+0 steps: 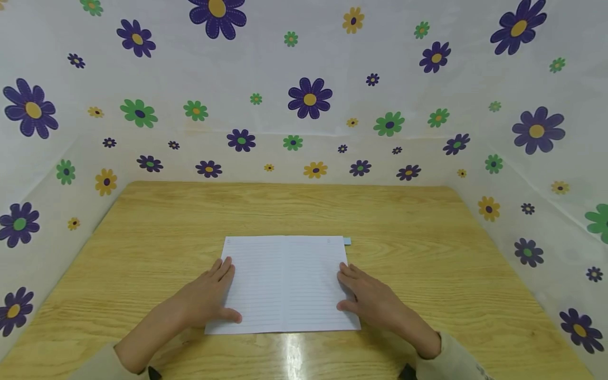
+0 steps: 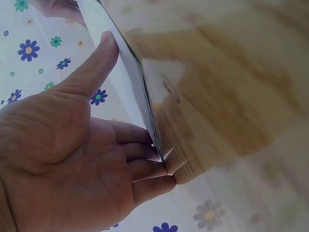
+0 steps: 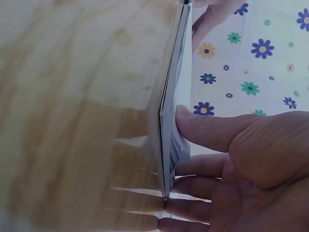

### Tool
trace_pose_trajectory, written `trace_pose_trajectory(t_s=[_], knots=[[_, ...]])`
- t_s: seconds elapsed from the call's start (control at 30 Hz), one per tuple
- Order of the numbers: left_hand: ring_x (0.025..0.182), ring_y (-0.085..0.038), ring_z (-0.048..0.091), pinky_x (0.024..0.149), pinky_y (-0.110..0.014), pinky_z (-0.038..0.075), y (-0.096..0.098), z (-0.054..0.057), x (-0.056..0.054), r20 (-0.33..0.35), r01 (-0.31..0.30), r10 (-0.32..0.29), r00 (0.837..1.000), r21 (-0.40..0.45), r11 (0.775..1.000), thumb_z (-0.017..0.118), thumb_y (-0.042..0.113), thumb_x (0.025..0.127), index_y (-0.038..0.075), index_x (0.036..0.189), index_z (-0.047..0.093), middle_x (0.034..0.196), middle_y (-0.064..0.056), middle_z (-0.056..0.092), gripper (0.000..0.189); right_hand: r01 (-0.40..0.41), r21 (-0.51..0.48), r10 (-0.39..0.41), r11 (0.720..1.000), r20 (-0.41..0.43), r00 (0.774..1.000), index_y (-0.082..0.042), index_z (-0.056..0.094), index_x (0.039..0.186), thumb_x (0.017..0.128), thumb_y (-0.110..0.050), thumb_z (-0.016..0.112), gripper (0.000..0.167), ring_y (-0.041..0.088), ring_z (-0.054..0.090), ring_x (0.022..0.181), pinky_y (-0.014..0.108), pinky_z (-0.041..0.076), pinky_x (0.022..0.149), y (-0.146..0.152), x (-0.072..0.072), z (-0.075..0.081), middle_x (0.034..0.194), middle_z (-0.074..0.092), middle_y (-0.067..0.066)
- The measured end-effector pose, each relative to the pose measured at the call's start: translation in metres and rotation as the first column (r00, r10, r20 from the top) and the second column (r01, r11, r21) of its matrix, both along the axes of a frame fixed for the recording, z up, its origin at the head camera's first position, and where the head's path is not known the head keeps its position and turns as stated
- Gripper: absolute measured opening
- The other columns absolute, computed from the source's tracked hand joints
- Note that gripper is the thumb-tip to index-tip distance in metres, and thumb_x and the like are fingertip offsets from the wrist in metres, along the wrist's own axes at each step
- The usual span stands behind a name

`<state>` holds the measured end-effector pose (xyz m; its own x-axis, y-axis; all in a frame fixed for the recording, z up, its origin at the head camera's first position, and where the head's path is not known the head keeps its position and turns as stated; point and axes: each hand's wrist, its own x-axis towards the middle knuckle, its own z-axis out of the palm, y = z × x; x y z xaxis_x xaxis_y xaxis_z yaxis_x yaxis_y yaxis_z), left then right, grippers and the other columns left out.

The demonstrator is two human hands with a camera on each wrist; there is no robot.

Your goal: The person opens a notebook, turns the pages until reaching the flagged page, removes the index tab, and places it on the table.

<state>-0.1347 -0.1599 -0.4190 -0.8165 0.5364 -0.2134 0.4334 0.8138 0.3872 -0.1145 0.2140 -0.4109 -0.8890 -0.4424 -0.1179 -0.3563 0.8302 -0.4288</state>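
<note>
An open notebook (image 1: 311,285) with lined, unwritten pages lies flat on the wooden table, its fold running away from the person. My left hand (image 1: 209,295) rests along its left edge, thumb on the page near the bottom corner and fingertips higher up. At the right edge lies my right hand (image 1: 372,298), fingers and thumb on the right page. The left wrist view has the left thumb (image 2: 96,65) on the paper and the other fingers at the edge. Low to the table, the right wrist view catches the stack of page edges (image 3: 166,140) beside the right fingers.
A small light-blue tab (image 1: 347,241) sticks out at the notebook's upper right. Wood-grain table (image 1: 285,208) surrounds the notebook. White cloth (image 1: 266,63) printed with purple, green and yellow flowers stands round the back and both sides.
</note>
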Motion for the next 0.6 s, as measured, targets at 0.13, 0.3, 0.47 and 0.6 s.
trace_pose_trajectory(t_s=[0.13, 0.3, 0.47, 0.6], knots=[[0.149, -0.057, 0.015, 0.115, -0.069, 0.027, 0.0001, -0.0005, 0.0, 0.003, 0.003, -0.003, 1.0, 0.0, 1.0, 0.08, 0.055, 0.083, -0.021, 0.151, 0.03, 0.162, -0.04, 0.017, 0.113, 0.011, -0.006, -0.011, 1.0, -0.032, 0.999, 0.006, 0.061, 0.139, 0.092, -0.022, 0.078, 0.057, 0.046, 0.041, 0.144, 0.061, 0.039, 0.112, -0.002, -0.0008, -0.0013, 0.154, 0.047, 0.023], [0.149, -0.057, 0.014, 0.115, -0.069, 0.026, -0.0005, -0.0002, 0.0002, 0.011, 0.001, -0.001, 1.0, 0.007, 1.0, 0.08, 0.055, 0.084, -0.021, 0.151, 0.029, 0.162, -0.04, 0.015, 0.113, 0.047, -0.027, -0.049, 0.999, -0.053, 0.997, 0.005, 0.07, 0.126, 0.087, -0.017, 0.083, 0.047, 0.048, 0.048, 0.137, 0.061, 0.042, 0.109, -0.0073, -0.0019, -0.0006, 0.144, 0.058, 0.024], [0.149, -0.058, 0.013, 0.115, -0.069, 0.025, -0.0004, 0.0001, 0.0009, 0.022, 0.002, -0.002, 1.0, 0.012, 1.0, 0.08, 0.055, 0.084, -0.021, 0.151, 0.028, 0.162, -0.04, 0.014, 0.113, 0.035, -0.102, -0.047, 0.994, -0.117, 0.992, 0.0, 0.068, 0.089, 0.083, -0.012, 0.086, 0.023, 0.029, 0.073, 0.099, 0.039, 0.059, 0.082, -0.0086, -0.003, -0.0006, 0.106, 0.076, 0.016], [0.15, -0.057, 0.012, 0.116, -0.069, 0.024, -0.0002, 0.0005, 0.0013, 0.021, 0.001, -0.001, 1.0, 0.012, 1.0, 0.079, 0.054, 0.084, -0.021, 0.151, 0.028, 0.162, -0.04, 0.014, 0.113, 0.022, -0.18, -0.047, 0.983, -0.136, 0.99, -0.007, 0.062, 0.083, 0.084, -0.003, 0.083, 0.022, 0.014, 0.07, 0.077, 0.024, 0.051, 0.063, -0.0078, -0.0032, -0.0026, 0.082, 0.073, -0.003]])
